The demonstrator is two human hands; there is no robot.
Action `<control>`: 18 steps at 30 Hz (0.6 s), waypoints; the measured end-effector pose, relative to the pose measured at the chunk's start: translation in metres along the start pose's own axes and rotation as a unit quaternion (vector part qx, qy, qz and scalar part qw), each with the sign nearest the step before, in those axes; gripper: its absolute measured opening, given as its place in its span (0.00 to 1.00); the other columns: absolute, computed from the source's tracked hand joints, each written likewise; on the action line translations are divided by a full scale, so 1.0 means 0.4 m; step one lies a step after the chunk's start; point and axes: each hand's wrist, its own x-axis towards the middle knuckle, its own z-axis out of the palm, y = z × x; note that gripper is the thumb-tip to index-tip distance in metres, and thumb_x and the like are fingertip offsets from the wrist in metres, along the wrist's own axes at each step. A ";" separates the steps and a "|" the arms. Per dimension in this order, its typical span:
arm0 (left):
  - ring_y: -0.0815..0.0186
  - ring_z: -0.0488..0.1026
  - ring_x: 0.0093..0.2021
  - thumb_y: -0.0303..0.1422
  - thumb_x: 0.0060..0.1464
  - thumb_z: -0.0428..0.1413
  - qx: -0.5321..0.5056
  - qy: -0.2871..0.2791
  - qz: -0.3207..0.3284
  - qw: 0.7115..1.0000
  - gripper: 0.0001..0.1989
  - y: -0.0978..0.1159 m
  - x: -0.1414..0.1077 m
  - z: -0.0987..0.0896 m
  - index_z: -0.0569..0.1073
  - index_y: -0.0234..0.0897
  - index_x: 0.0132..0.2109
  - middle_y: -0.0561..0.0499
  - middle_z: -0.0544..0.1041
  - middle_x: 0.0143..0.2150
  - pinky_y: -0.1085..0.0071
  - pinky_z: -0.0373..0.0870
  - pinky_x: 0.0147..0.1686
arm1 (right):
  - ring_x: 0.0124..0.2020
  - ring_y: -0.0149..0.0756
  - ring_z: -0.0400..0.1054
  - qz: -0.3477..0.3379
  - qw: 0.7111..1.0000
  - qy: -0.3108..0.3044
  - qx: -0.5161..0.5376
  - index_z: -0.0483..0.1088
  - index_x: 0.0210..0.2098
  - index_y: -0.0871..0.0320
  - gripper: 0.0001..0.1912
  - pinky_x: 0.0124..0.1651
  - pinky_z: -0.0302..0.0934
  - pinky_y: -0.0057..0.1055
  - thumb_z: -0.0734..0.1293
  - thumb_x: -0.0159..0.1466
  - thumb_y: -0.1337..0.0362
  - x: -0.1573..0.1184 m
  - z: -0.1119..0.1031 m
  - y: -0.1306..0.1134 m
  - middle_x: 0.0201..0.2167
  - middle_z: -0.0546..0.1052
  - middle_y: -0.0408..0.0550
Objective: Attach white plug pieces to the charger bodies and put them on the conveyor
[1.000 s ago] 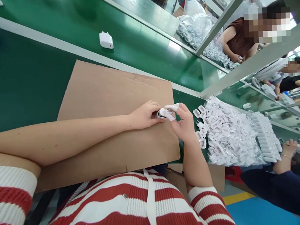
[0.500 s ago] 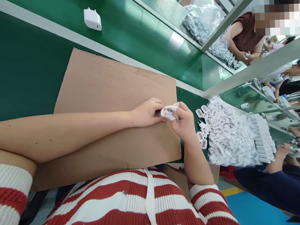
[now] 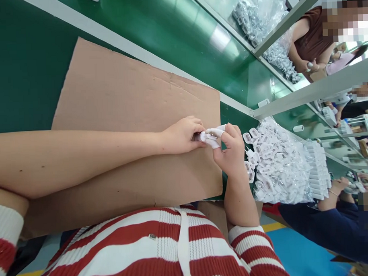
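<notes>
Over the right part of a brown cardboard sheet (image 3: pixel 116 92), my left hand (image 3: pixel 180 135) has its fingers closed around a small white plastic part (image 3: pixel 203 136), mostly hidden by the fingers. My right hand (image 3: pixel 231 148) meets it from the right, its thumb and fingers pinched at the part's near end. White finger cots cover the tips of the right thumb and at least one finger. Just beyond the right hand lie loose white charger housings (image 3: pixel 252 136), some showing open ends.
A clear plastic bag (image 3: pixel 281 166) heaped with white housings stands on the right, beside stacked rows of white chargers (image 3: pixel 318 169). Metal posts (image 3: pixel 315 84) cross the green bench (image 3: pixel 174 37). Co-workers (image 3: pixel 311 33) handle similar parts across and to the right.
My view has shifted slightly, so a white charger at the upper left is now nearly out of frame. Both hands stay together at the white part, with only small finger movement.
</notes>
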 end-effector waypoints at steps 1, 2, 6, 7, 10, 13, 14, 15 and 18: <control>0.55 0.72 0.44 0.40 0.62 0.61 -0.001 0.000 0.000 1.000 0.11 -0.001 0.000 0.000 0.80 0.37 0.39 0.45 0.76 0.39 0.59 0.70 0.47 | 0.39 0.43 0.68 0.001 1.000 -0.001 -0.004 0.78 0.43 0.54 0.10 0.47 0.69 0.43 0.65 0.68 0.68 0.000 0.002 -0.001 0.35 0.74 0.49; 0.55 0.72 0.44 0.40 0.61 0.61 -0.002 0.003 0.000 1.000 0.11 -0.001 0.000 0.001 0.80 0.37 0.39 0.45 0.76 0.39 0.59 0.70 0.47 | 0.39 0.43 0.68 0.004 1.000 -0.003 -0.008 0.78 0.43 0.54 0.09 0.50 0.69 0.44 0.65 0.68 0.68 0.000 0.004 -0.003 0.35 0.73 0.49; 0.56 0.72 0.44 0.40 0.61 0.61 0.005 0.015 0.005 1.000 0.11 -0.001 0.001 0.005 0.80 0.37 0.38 0.46 0.76 0.38 0.60 0.69 0.47 | 0.41 0.42 0.69 0.021 0.999 -0.014 -0.039 0.77 0.43 0.52 0.10 0.64 0.63 0.49 0.64 0.66 0.69 -0.003 0.008 -0.012 0.35 0.73 0.47; 0.56 0.72 0.44 0.40 0.61 0.60 0.008 0.018 0.004 1.000 0.11 0.000 0.000 0.006 0.80 0.37 0.38 0.46 0.76 0.38 0.60 0.69 0.47 | 0.41 0.42 0.69 0.023 0.999 -0.015 -0.046 0.77 0.43 0.52 0.11 0.65 0.62 0.49 0.64 0.66 0.69 -0.003 0.009 -0.014 0.35 0.74 0.47; 0.56 0.72 0.43 0.40 0.62 0.60 0.018 0.022 -0.001 1.000 0.12 0.003 0.000 0.009 0.79 0.36 0.36 0.45 0.75 0.37 0.60 0.69 0.45 | 0.42 0.42 0.69 0.028 0.998 -0.008 -0.058 0.76 0.40 0.52 0.11 0.68 0.60 0.48 0.64 0.64 0.71 -0.001 0.010 -0.020 0.36 0.73 0.47; 0.56 0.72 0.42 0.41 0.61 0.60 0.022 0.023 -0.002 0.999 0.13 0.004 0.000 0.010 0.77 0.36 0.34 0.45 0.75 0.37 0.60 0.69 0.45 | 0.40 0.41 0.69 0.036 0.998 -0.010 -0.045 0.73 0.35 0.51 0.10 0.71 0.57 0.50 0.64 0.62 0.72 0.002 0.008 -0.022 0.35 0.71 0.45; 0.56 0.72 0.42 0.41 0.61 0.60 0.022 0.023 -0.004 0.999 0.13 0.005 0.000 0.011 0.77 0.37 0.34 0.45 0.75 0.36 0.60 0.69 0.44 | 0.40 0.41 0.69 0.041 0.998 -0.016 -0.035 0.72 0.33 0.51 0.09 0.72 0.55 0.51 0.64 0.61 0.72 0.002 0.008 -0.022 0.34 0.70 0.45; 0.56 0.72 0.41 0.42 0.61 0.60 0.021 0.025 -0.005 0.999 0.13 0.005 0.000 0.012 0.76 0.37 0.34 0.45 0.75 0.36 0.60 0.69 0.44 | 0.39 0.41 0.69 0.046 0.998 -0.026 -0.022 0.71 0.32 0.51 0.09 0.73 0.53 0.52 0.65 0.61 0.72 0.003 0.007 -0.021 0.34 0.70 0.45; 0.56 0.71 0.41 0.42 0.61 0.61 0.018 0.039 -0.010 0.999 0.14 0.008 0.000 0.015 0.75 0.37 0.32 0.46 0.74 0.35 0.61 0.68 0.43 | 0.40 0.41 0.69 0.062 0.997 -0.046 0.002 0.70 0.33 0.51 0.08 0.75 0.47 0.53 0.65 0.60 0.72 0.000 0.009 -0.017 0.35 0.69 0.45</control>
